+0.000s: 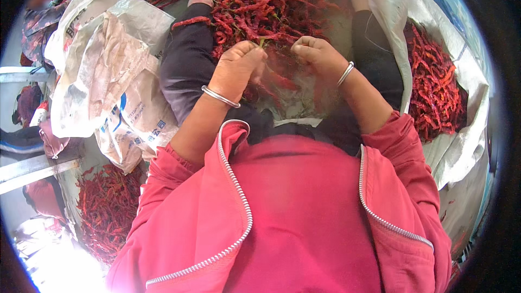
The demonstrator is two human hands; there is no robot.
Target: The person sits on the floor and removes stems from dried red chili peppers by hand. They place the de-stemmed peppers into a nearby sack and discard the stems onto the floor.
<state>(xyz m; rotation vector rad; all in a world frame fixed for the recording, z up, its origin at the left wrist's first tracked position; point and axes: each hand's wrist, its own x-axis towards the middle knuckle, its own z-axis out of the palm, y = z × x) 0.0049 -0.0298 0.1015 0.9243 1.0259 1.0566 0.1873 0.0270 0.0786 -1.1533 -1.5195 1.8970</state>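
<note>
My left hand [240, 63] has its thumb and fingers pinched together on a yellow-green chili stem [261, 42], which pokes up at the fingertips. Whatever else that hand holds is hidden by the fingers. To its right, my right hand [319, 53] is curled shut, and nothing shows in its grip. The two hands are apart, above the ground between my legs. Beyond them spreads a large pile of dried red chili peppers [268, 4]. Below and between the hands, a few red chilies [283, 79] look blurred.
At right, an open white woven sack [390, 8] holds more chilies [433, 85]. Crumpled woven sacks [118, 49] lie along my left leg. Another chili heap [108, 211] is at lower left, near a pale metal bar [36, 173]. One chili [191, 21] rests on my left trouser leg.
</note>
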